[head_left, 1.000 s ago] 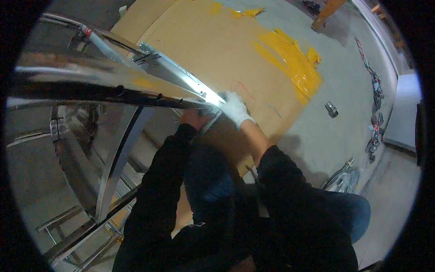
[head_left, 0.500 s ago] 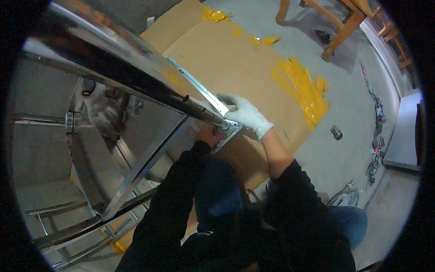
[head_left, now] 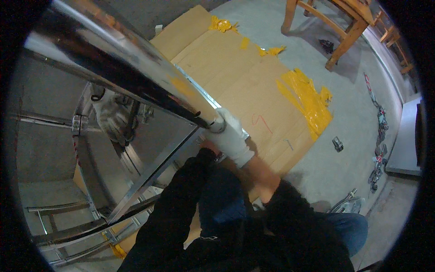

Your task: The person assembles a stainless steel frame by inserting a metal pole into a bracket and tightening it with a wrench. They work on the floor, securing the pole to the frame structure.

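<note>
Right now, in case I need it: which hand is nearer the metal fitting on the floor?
Right. The gloved right hand is left of the metal fitting, at the metal tube; the left hand is farther left, partly hidden.

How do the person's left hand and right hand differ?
The left hand shows bare skin; the right hand wears a white glove.
The left hand is mostly hidden, while the right hand shows largely in view.
Both are near the same end of the shiny metal tube, below black sleeves.
</note>
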`<state>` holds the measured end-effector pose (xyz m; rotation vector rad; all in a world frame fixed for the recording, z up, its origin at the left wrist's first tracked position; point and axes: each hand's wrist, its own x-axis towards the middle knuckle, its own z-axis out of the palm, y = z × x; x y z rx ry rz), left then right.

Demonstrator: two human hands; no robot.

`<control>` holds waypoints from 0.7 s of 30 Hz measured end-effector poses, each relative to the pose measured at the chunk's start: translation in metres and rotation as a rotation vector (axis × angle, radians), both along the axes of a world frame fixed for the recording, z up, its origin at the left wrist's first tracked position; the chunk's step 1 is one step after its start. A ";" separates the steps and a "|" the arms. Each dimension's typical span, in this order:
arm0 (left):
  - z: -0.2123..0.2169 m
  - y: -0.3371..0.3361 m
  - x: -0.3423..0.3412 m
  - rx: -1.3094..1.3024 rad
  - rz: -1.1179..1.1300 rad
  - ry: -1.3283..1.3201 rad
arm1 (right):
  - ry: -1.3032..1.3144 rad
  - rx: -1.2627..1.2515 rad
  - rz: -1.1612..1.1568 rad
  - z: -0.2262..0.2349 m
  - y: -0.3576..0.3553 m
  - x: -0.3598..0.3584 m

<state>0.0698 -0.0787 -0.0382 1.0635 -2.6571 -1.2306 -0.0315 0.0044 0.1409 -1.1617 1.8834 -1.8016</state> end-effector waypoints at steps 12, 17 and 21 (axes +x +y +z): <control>0.014 -0.005 -0.007 0.035 -0.026 -0.001 | 0.115 0.166 0.702 0.040 -0.007 -0.062; 0.012 -0.010 -0.002 0.023 -0.008 -0.022 | -0.187 0.187 0.370 0.041 0.005 -0.022; 0.015 -0.004 -0.008 0.016 -0.020 -0.032 | 0.059 -0.177 -0.183 0.019 -0.004 0.008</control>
